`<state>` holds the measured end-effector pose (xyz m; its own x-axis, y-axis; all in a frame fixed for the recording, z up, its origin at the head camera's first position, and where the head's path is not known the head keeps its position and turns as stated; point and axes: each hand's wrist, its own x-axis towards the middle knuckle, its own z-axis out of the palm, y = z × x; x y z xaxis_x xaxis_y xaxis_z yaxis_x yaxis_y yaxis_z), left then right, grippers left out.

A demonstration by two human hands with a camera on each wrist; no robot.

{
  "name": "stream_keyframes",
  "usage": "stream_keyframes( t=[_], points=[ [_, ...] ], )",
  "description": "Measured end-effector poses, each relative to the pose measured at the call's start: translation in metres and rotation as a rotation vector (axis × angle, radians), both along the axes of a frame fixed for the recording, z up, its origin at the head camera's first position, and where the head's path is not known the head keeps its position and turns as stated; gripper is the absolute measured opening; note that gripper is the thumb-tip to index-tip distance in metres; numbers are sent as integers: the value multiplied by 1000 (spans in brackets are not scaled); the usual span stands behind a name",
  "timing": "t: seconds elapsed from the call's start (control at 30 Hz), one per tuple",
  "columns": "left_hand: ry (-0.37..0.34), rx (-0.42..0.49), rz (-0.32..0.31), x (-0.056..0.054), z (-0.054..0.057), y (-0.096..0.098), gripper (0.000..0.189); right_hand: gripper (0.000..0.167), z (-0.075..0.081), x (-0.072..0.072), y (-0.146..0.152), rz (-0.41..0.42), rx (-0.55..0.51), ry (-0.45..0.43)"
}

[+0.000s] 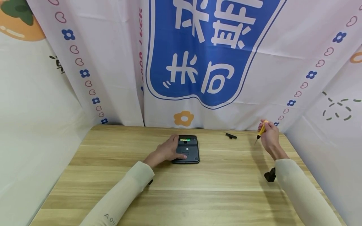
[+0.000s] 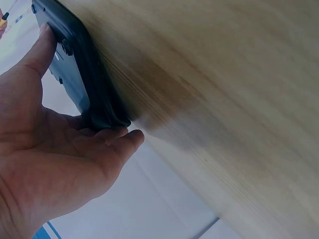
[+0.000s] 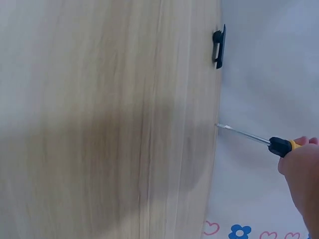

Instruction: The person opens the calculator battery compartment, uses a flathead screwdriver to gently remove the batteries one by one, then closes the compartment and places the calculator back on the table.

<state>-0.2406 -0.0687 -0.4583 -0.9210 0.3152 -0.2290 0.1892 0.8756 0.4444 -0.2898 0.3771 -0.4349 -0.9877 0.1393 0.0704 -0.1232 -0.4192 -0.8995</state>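
My left hand [image 1: 168,148] holds a flat black device [image 1: 192,153], which looks like a calculator lying face down on the table, by its left side. In the left wrist view the thumb [image 2: 40,52] presses on its back while the other fingers reach around its edge. A green and yellow battery [image 1: 185,140] shows in the uncovered slot near the device's far end. Over the table's right side, my right hand [image 1: 269,135] grips the yellow and black handle of a screwdriver [image 1: 260,133]. Its bare metal shaft [image 3: 244,133] points down toward the table, away from the device.
A small black battery cover [image 1: 231,136] lies near the back edge of the wooden table [image 1: 215,188], between the device and the screwdriver. White printed cloth [image 1: 121,78] hangs right behind the table, and white walls [image 1: 31,125] flank it.
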Motion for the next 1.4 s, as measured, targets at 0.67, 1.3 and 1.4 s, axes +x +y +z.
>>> stream_keyframes(
  t=[0.67,1.3,1.4],
  points=[
    [3,4,-5,-1,-1,-1,113,36,11,2,-40,159,-341,61],
    [16,15,-14,1,-1,-1,112,31,17,0,-82,175,-366,42],
    [15,14,-16,1,0,-2,112,32,18,0,-87,179,-336,46]
  ],
)
